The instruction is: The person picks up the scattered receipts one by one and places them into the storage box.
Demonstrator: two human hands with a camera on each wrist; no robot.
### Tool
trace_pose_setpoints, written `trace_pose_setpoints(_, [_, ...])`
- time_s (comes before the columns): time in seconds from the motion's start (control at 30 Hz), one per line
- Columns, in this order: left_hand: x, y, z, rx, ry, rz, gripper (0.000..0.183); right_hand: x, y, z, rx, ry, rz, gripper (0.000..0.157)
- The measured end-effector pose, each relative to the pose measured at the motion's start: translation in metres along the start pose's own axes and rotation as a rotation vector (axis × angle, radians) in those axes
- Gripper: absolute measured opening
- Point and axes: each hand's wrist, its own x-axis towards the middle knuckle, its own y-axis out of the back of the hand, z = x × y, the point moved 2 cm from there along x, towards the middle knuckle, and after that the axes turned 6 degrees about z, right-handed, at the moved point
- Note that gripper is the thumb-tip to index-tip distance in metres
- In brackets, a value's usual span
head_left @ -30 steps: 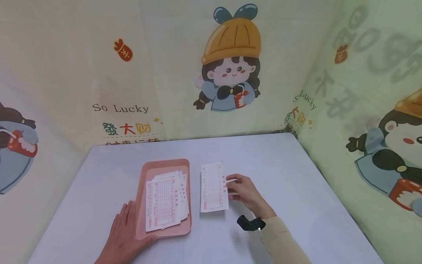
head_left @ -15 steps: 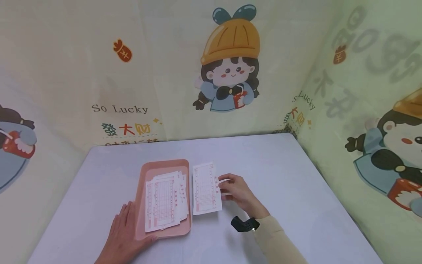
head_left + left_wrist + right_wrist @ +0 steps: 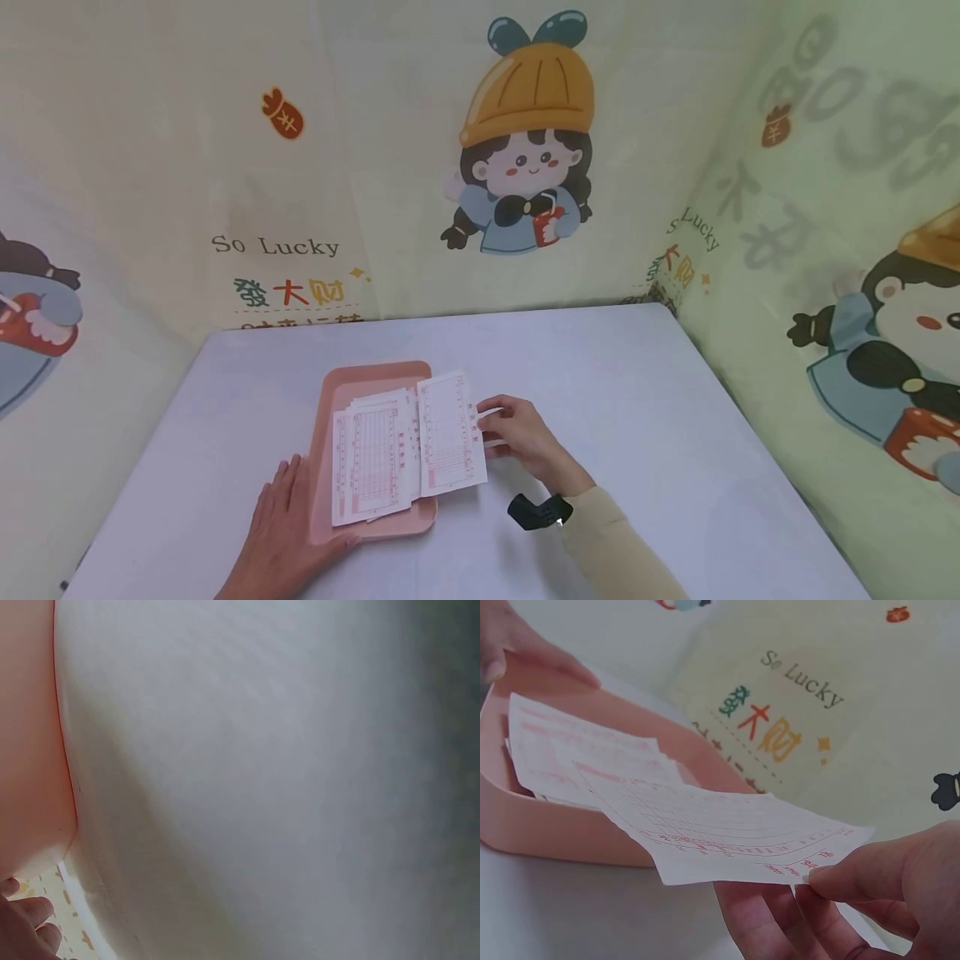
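A pink tray (image 3: pixel 381 374) stands on the table with several loose printed paper slips (image 3: pixel 375 458) in it, white with red print. My left hand (image 3: pixel 277 517) lies along the tray's left side, fingers straight, thumb at its near left corner. In my right hand (image 3: pixel 525 437) a single printed slip (image 3: pixel 452 433) is pinched by its right edge between thumb and fingers. That slip overlaps the tray's right rim in the head view. From the right wrist view, the pinched slip (image 3: pixel 720 829) hangs tilted in front of the tray wall (image 3: pixel 562 832), and the thumb presses its near edge.
The white tabletop (image 3: pixel 637 400) runs up to a back wall cloth (image 3: pixel 397 167) with cartoon prints. Another printed cloth (image 3: pixel 825 217) borders the right side. A black band with a device (image 3: pixel 540 511) sits on the right wrist.
My right hand has moved left with the slip, from beside the tray to over its right rim. The left hand and the tray have stayed put.
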Motion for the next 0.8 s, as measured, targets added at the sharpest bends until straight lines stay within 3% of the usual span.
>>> trace_pose_setpoints(0.37, [-0.001, 0.000, 0.000, 0.025, -0.061, 0.086, 0.128, -0.002, -0.023, -0.002, 0.018, 0.004, -0.036, 0.027])
trace_pose_setpoints(0.67, [-0.001, -0.002, -0.002, 0.024, -0.052, 0.090, 0.129, -0.004, -0.042, 0.001, 0.016, 0.014, -0.036, 0.023])
trace_pose_setpoints(0.8, [0.000, -0.002, -0.001, 0.011, -0.037, 0.077, 0.129, -0.006, -0.046, 0.001, 0.031, 0.022, -0.079, 0.026])
